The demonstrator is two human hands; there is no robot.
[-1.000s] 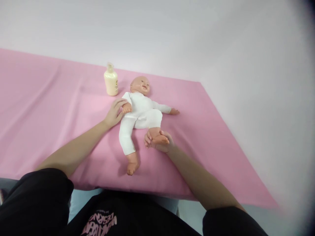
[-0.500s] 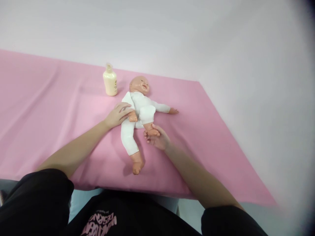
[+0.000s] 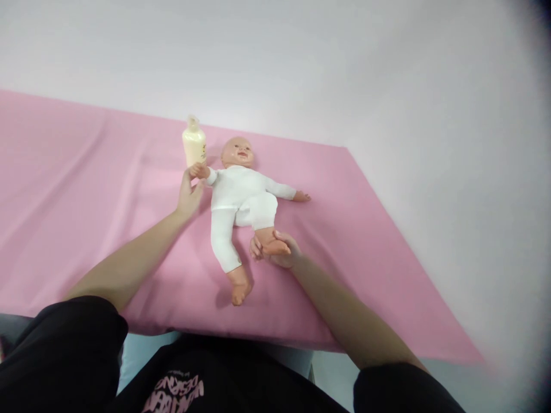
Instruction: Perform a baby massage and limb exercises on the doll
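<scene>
The pink sheet covered the padded surface from the left edge across to the right corner, and its left half carried nothing. The left hand was raised at the doll's near wrist, fingers curled, with thumb and fingertips pinching the doll's small hand and holding that arm out and up toward the cream lotion bottle. The bottle stood upright just behind this grip, cap closed as far as the view showed; contact between bottle and doll hand could not be determined. The baby doll lay on its back in the middle of the sheet, head toward the wall, dressed in a white suit, its other arm extended flat to the right. One leg lay straight toward the person; the other was bent at the knee. The right hand cupped the bent leg's bare foot from below, fingers loosely curled around it. Judged from this layout, the limb-handling work appeared mid-course: one arm and one leg were engaged, the bottle appeared unused, and the remaining arm and leg were untouched.
</scene>
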